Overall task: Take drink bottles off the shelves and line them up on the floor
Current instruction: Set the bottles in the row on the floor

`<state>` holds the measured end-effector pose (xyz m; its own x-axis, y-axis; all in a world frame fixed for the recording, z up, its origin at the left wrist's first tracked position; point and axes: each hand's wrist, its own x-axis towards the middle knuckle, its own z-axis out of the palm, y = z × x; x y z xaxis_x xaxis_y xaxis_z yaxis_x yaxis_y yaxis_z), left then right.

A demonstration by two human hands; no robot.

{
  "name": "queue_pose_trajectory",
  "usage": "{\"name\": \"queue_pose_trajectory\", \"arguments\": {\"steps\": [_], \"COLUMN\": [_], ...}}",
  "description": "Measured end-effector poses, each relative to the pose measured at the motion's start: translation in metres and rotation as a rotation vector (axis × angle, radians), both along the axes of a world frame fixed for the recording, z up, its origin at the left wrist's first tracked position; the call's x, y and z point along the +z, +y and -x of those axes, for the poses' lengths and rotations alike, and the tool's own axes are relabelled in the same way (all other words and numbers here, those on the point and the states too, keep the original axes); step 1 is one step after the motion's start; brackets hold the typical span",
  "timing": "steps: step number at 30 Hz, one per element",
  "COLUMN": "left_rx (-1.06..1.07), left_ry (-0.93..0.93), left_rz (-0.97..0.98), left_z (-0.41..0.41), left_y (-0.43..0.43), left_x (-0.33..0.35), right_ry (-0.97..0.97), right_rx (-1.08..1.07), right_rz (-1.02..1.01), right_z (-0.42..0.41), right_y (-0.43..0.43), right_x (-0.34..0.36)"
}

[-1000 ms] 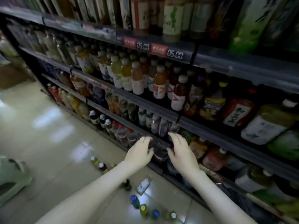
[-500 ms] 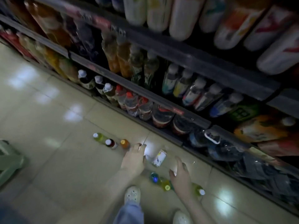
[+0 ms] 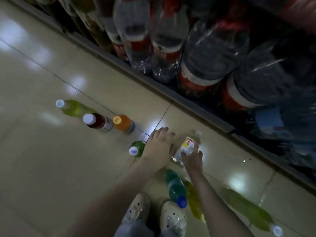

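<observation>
A clear bottle (image 3: 188, 146) with a white and yellow label lies on its side on the tiled floor (image 3: 42, 168). My right hand (image 3: 192, 159) has its fingers around the bottle's near end. My left hand (image 3: 159, 146) is spread flat just left of that bottle, against its side. Standing along the floor are a yellow-green bottle (image 3: 75, 107), a dark red bottle (image 3: 99, 121), an orange bottle (image 3: 124, 124) and a green bottle (image 3: 136, 148) by my left wrist. Nearer my feet stand a teal bottle (image 3: 176, 187), a yellow bottle (image 3: 195, 200) and another yellow-green bottle (image 3: 248, 211).
The bottom shelf's edge (image 3: 171, 98) runs diagonally from upper left to lower right. Large water bottles with red labels (image 3: 164, 48) crowd the shelf above it. My two light shoes (image 3: 172, 218) are at the bottom of the view, close to the teal bottle.
The view dropped from the shelves to the floor. Both hands came down from the shelf edge to the lying clear bottle, and the right hand's fingers now wrap it.
</observation>
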<state>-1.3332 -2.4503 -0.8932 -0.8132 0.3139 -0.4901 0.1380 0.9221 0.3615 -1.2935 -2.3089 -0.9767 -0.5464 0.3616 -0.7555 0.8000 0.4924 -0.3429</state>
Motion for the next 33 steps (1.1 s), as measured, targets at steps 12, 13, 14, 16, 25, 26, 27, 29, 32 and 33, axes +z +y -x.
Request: {"name": "queue_pose_trajectory", "arguments": {"steps": [12, 13, 14, 16, 25, 26, 27, 29, 32, 33], "left_rx": [0.265, 0.309, 0.342, 0.372, 0.598, 0.586, 0.578, 0.582, 0.620, 0.630], "left_ry": [-0.173, -0.191, -0.225, -0.319, -0.399, -0.396, -0.393, -0.392, -0.314, -0.299], "left_rz": [-0.239, -0.266, -0.286, -0.323, -0.668, -0.698, -0.733, -0.809, -0.841, -0.879], "left_z": [-0.002, -0.003, -0.004, -0.004, -0.014, -0.017, -0.022, -0.031, -0.045, -0.046], "left_y": [-0.007, -0.005, -0.003, 0.001, -0.034, -0.042, -0.050, -0.069, -0.103, -0.117], "left_x": [0.019, 0.043, 0.070, 0.133, 0.433, 0.467, 0.494, 0.540, 0.590, 0.596], "right_ry": [0.188, 0.203, 0.234, 0.327, 0.540, 0.544, 0.549, 0.536, 0.450, 0.418], "right_rx": [-0.176, -0.147, -0.114, -0.059, 0.132, 0.157, 0.197, 0.286, 0.316, 0.338], "right_rz": [0.183, 0.220, 0.253, 0.305, 0.739, 0.754, 0.766, 0.811, 0.932, 0.947], "right_z": [0.021, 0.022, 0.022, 0.021, 0.004, 0.001, -0.001, -0.002, -0.001, 0.000], "right_y": [-0.001, 0.000, -0.001, -0.006, -0.042, -0.046, -0.051, -0.061, -0.080, -0.089], "right_x": [0.004, 0.033, 0.063, 0.131, 0.498, 0.532, 0.564, 0.617, 0.666, 0.678]}}
